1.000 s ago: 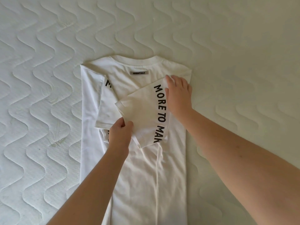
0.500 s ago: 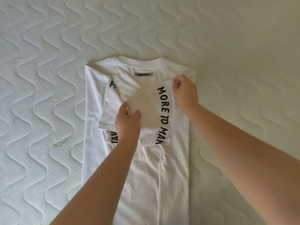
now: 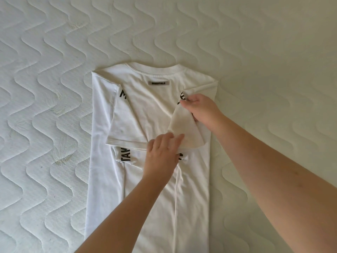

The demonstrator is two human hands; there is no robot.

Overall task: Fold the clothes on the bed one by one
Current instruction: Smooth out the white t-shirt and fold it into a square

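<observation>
White cotton makes up the T-shirt, which lies flat on the quilted mattress with its back up, collar far from the person and both long sides already folded toward the middle. The right hand pinches the right sleeve between thumb and curled fingers, gripping the fabric near its upper edge; just past those fingertips a scrap of black lettering shows on the sleeve. The sleeve hangs from that pinch as a loose, doubled flap that runs down toward the left hand. That hand rests palm down on the shirt, fingers straight and close together, their tips pressing the lower corner of the flap against the cloth beneath. To the left of these fingers lies the left sleeve, folded flat across the back, with black letters at its top and along its cuff. Beyond both sets of fingertips, a small grey label sits below the collar. Below the left wrist a long vertical fold edge runs down the shirt's body toward the person.
</observation>
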